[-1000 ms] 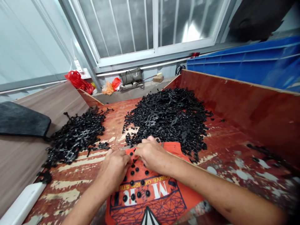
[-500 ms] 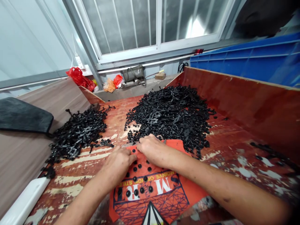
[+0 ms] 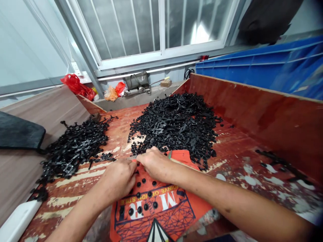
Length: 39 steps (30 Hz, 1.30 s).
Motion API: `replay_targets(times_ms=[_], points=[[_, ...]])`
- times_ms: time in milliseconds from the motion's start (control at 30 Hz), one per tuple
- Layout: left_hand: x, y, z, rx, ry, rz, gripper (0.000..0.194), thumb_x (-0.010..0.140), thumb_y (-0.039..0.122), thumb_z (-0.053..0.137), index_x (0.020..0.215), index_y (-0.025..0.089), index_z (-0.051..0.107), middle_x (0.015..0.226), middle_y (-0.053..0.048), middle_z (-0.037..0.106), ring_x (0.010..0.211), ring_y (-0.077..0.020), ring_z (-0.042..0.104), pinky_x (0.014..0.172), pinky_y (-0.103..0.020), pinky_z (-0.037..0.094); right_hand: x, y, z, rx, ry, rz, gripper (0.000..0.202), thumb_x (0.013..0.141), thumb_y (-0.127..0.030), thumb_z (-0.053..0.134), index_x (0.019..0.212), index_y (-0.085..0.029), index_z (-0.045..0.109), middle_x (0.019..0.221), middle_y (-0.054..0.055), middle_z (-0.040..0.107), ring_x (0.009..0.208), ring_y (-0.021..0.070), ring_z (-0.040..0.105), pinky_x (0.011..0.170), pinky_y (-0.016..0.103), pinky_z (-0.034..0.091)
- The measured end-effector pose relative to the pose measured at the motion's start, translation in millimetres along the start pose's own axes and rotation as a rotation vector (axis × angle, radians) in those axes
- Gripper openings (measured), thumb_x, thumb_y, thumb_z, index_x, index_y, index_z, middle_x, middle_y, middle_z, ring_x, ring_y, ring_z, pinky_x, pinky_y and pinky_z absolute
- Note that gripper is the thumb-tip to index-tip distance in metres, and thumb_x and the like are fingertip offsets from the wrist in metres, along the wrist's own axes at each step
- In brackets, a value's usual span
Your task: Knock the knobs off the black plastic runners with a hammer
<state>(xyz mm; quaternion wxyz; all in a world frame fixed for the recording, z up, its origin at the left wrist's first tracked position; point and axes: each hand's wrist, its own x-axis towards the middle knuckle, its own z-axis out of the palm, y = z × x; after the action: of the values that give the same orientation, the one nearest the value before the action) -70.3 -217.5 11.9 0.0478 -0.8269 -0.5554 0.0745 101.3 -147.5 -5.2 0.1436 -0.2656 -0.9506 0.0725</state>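
An orange printed sheet [image 3: 174, 210], possibly a cloth or bag, lies in front of me with several small black round pieces [image 3: 139, 209] on it. My left hand [image 3: 121, 178] is closed at the sheet's upper left, fingertips curled down over it. Fingers bent and pressed together, my right hand [image 3: 154, 165] meets the left fingertips near the sheet's top edge. Whatever is between the fingers is hidden. Just beyond the hands rises a large pile of black small parts [image 3: 174, 122]. A smaller heap of linked black parts [image 3: 75, 148] lies to the left.
Red-brown boards [image 3: 252, 114] wall the worn work surface [image 3: 65, 201] on the right, with a blue crate [image 3: 252, 67] behind. A grey wood-grain panel [image 3: 58, 111] and a white object [image 3: 20, 218] stand left. Plastic bags [image 3: 78, 88] lie by the window.
The view has shifted, so the whole scene sits further left. My fingertips have come closer together at the sheet's top edge, and a black piece there is now covered.
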Motion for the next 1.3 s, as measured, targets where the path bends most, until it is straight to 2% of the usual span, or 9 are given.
replay_targets(times_ms=[167,300,433,567,733,867,1033,1200,1300], points=[[-5.1,-5.5,-15.3,0.053,-0.062,-0.061,0.020,0.084,0.016,0.043,0.079,0.018,0.063,0.078,-0.010,0.072,0.072,-0.0259,0.069,0.066,-0.034,0.050,-14.5,19.3,-12.0,0.004,0.035,0.059,0.020,0.091,-0.012,0.055,0.100,-0.022,0.069,0.095,0.002,0.073,0.089,0.0172,0.059,0.079,0.028,0.036],[3.8,-1.7,-15.1,0.074,-0.129,0.001,0.023,0.081,0.016,0.043,0.079,0.016,0.067,0.079,-0.013,0.073,0.071,-0.0282,0.070,0.064,-0.037,0.052,-51.5,36.3,-22.7,-0.072,0.027,0.119,0.009,0.088,-0.019,0.062,0.082,-0.019,0.069,0.091,0.005,0.068,0.089,0.0205,0.054,0.079,0.032,0.034],[19.2,8.3,-12.8,0.120,-0.167,0.107,0.023,0.075,0.014,0.048,0.078,0.017,0.070,0.081,-0.014,0.075,0.074,-0.0307,0.071,0.065,-0.038,0.054,-71.7,36.2,-21.3,-0.153,0.023,0.191,0.004,0.082,-0.019,0.065,0.083,-0.017,0.069,0.095,0.010,0.064,0.095,0.0247,0.050,0.080,0.037,0.031],[30.0,11.8,-22.4,0.152,-0.212,0.138,0.020,0.075,0.015,0.051,0.074,0.017,0.070,0.077,-0.014,0.075,0.070,-0.0298,0.071,0.062,-0.037,0.051,-63.2,33.0,-23.7,-0.185,0.020,0.199,0.010,0.086,-0.015,0.060,0.079,-0.016,0.068,0.088,0.010,0.066,0.093,0.0257,0.051,0.081,0.041,0.029],[47.4,2.4,-31.9,-0.019,-0.048,0.094,0.018,0.082,0.022,0.051,0.080,0.023,0.069,0.078,-0.006,0.074,0.071,-0.0227,0.068,0.061,-0.029,0.046,-38.4,36.9,-20.6,-0.139,-0.023,0.140,0.018,0.094,-0.017,0.053,0.087,-0.020,0.070,0.086,0.005,0.068,0.088,0.0216,0.057,0.082,0.040,0.036],[79.0,1.5,-12.5,-0.137,-0.015,0.044,0.019,0.076,0.018,0.055,0.082,0.024,0.072,0.079,-0.005,0.075,0.073,-0.0214,0.067,0.062,-0.028,0.043,-16.2,55.0,-9.4,-0.104,-0.124,0.107,0.016,0.095,-0.029,0.059,0.106,-0.020,0.067,0.101,0.003,0.068,0.090,0.0191,0.063,0.083,0.039,0.050],[113.7,-9.3,13.2,-0.229,0.008,-0.002,0.021,0.071,0.011,0.056,0.077,0.021,0.074,0.075,-0.005,0.073,0.073,-0.0196,0.064,0.066,-0.027,0.043,1.4,94.4,-4.4,-0.116,-0.131,0.269,0.030,0.096,-0.033,0.060,0.122,-0.018,0.060,0.122,0.008,0.062,0.101,0.0223,0.064,0.085,0.043,0.055],[109.8,-32.3,9.7,-0.328,0.074,-0.077,0.014,0.077,0.016,0.060,0.076,0.020,0.072,0.074,-0.002,0.071,0.073,-0.0167,0.063,0.068,-0.025,0.043,-3.5,112.1,-8.3,-0.080,-0.092,0.314,0.031,0.096,-0.033,0.060,0.122,-0.018,0.060,0.123,0.009,0.062,0.102,0.0226,0.064,0.086,0.043,0.055],[97.2,-28.3,4.9,-0.418,0.092,-0.110,0.014,0.081,0.019,0.058,0.081,0.019,0.072,0.076,0.000,0.072,0.071,-0.0137,0.063,0.065,-0.022,0.043,-11.1,104.3,-9.9,-0.040,-0.073,0.292,0.030,0.096,-0.033,0.060,0.121,-0.017,0.060,0.121,0.008,0.062,0.101,0.0223,0.064,0.085,0.043,0.055]])
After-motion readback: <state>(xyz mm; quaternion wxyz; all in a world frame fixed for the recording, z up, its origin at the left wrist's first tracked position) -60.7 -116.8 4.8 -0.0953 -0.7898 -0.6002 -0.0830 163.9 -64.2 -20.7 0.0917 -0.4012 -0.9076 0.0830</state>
